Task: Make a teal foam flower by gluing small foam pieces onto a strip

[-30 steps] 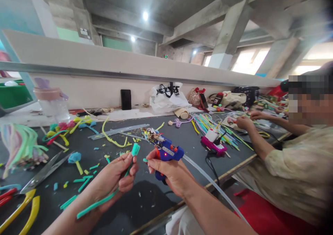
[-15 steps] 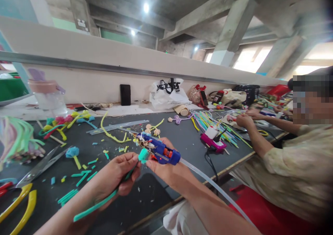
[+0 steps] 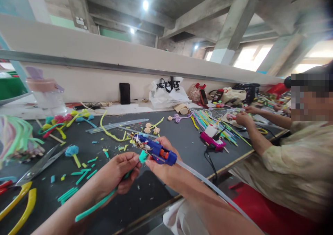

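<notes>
My left hand (image 3: pixel 128 169) pinches a teal fuzzy pipe cleaner (image 3: pixel 96 206), whose long end hangs down toward me. At its upper end is a teal bundled head (image 3: pixel 143 156). Wrapped in my right hand (image 3: pixel 162 165) is a blue hot glue gun (image 3: pixel 158 150), its messy nozzle pointing left just above the teal head. My right thumb is close beside that head; whether it touches is unclear. A long clear glue stick (image 3: pixel 208 183) runs out of the gun's back. Short teal pieces (image 3: pixel 68 194) and a blue flower (image 3: pixel 72 151) on a yellow stem lie left of my hands.
Large scissors (image 3: pixel 24 200) with yellow handles lie at the left, by a bundle of pastel pipe cleaners (image 3: pixel 19 141). Clear glue sticks (image 3: pixel 118 125) lie farther back. At the right are a magenta power strip (image 3: pixel 213 142) and a co-worker (image 3: pixel 293 158) with both hands over the table.
The glue gun has shifted slightly left, with its nozzle still over the teal head. My left hand keeps its hold almost unmoved.
</notes>
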{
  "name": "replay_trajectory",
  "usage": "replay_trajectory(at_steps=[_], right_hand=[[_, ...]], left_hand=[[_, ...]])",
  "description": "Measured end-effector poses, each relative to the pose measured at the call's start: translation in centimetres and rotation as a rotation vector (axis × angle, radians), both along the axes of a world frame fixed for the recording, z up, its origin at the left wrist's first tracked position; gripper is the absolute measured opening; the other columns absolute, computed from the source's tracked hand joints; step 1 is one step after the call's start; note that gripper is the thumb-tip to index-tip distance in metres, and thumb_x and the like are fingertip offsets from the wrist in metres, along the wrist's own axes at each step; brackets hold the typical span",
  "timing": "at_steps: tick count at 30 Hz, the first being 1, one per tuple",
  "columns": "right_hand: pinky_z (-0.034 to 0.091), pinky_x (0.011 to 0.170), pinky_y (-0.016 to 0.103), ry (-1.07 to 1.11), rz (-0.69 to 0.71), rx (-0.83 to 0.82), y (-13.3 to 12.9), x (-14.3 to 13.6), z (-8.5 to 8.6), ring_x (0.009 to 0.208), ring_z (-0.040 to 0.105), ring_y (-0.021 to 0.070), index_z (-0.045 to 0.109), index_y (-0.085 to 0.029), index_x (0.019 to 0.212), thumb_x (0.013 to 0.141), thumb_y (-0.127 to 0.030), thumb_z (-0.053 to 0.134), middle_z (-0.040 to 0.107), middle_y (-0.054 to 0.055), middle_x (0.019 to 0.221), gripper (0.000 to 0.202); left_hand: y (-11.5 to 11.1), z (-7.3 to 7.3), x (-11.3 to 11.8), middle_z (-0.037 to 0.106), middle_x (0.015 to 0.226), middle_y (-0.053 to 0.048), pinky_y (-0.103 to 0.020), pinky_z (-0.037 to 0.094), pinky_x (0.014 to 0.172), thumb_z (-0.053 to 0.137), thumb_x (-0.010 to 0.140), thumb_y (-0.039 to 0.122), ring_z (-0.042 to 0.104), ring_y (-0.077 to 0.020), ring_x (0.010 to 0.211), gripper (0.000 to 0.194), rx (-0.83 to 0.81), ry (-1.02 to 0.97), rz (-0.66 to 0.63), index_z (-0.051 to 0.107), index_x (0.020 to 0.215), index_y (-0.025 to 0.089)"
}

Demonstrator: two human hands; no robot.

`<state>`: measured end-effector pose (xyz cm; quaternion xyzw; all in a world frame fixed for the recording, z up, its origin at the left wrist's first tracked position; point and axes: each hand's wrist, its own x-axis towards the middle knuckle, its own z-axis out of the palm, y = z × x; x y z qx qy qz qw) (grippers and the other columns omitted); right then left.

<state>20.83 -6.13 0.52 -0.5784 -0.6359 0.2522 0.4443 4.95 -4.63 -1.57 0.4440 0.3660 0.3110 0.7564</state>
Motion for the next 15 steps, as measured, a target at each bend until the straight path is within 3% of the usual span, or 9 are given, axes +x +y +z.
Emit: replay_trajectory(at_steps=[6,15], right_hand=[[0.041,0.056,0.023,-0.095,-0.030,0.004,-0.6,-0.1,1.2,0.052,0.051,0.0098,0.046,-0.023,0.083,0.059,-0.024,0.061,0.058,-0.009,0.060,0.029],[0.043,0.059,0.021,-0.067,0.138,0.088,1.3,1.4,-1.0,0.058,0.055,0.0107,0.049,-0.024,0.083,0.063,-0.015,0.060,0.057,-0.008,0.061,0.024]], left_hand=[[0.0,0.0,-0.2,0.046,0.045,0.007,-0.015,0.016,0.030,0.056,0.080,0.039,0.025,-0.0011,0.028,0.025,-0.004,0.040,-0.012,0.048,0.069,0.018],[-0.3,0.3,0.0,0.048,0.049,0.006,-0.015,0.016,0.031,0.054,0.078,0.039,0.024,-0.0012,0.029,0.022,0.015,0.137,0.026,0.049,0.071,0.019]])
